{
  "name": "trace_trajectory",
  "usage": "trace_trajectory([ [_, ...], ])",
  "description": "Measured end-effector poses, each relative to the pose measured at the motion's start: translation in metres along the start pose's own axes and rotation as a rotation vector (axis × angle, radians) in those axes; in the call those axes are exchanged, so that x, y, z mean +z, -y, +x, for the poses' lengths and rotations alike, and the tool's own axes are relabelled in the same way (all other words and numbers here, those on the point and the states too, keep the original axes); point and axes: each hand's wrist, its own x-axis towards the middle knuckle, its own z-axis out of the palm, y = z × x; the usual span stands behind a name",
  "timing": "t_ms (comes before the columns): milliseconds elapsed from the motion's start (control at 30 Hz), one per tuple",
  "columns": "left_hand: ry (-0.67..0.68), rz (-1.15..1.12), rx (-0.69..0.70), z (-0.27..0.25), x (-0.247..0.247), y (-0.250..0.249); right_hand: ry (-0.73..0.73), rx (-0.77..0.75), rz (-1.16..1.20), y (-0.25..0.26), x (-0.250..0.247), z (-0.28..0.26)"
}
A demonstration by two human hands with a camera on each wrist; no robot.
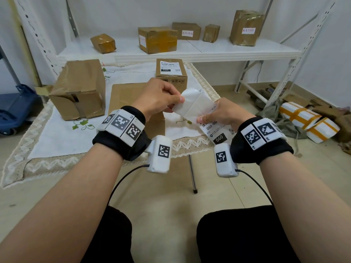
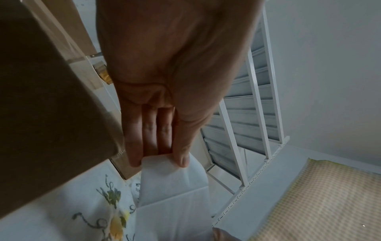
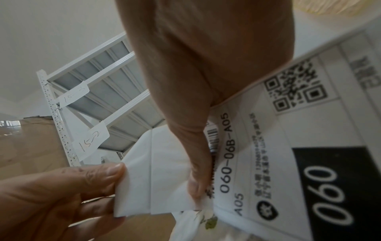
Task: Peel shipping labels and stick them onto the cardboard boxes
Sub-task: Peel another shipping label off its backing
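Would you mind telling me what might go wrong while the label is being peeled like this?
1. The left hand pinches only a corner of the backing, so the paper may tear or slip free.
2. The right hand grips the label in mid-air; the freed sticky part may curl and stick to itself or to the fingers.
3. The peel happens above the tablecloth, so a dropped label could stick there.

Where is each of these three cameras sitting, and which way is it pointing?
Head: worn on the head, looking forward and down at the table, boxes and shelf; both forearms, left hand and right hand show.
Left wrist: along the left hand pinching the backing paper.
Right wrist: along the right hand holding the shipping label; left hand's fingers show.
All share the backing paper.
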Motion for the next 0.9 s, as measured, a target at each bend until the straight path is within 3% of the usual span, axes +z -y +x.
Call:
trace_trajectory([
  [533, -0.087, -0.142, -0.041, 0.0, -0.015, -0.004, -0.037, 0.072, 0.051, 0.0, -0.005, -0.001],
  [900, -0.12, -0.218, -0.082, 0.006, -0.018, -0.001, 0.03, 0.075, 0.033, -0.003, -0.005, 0.001],
])
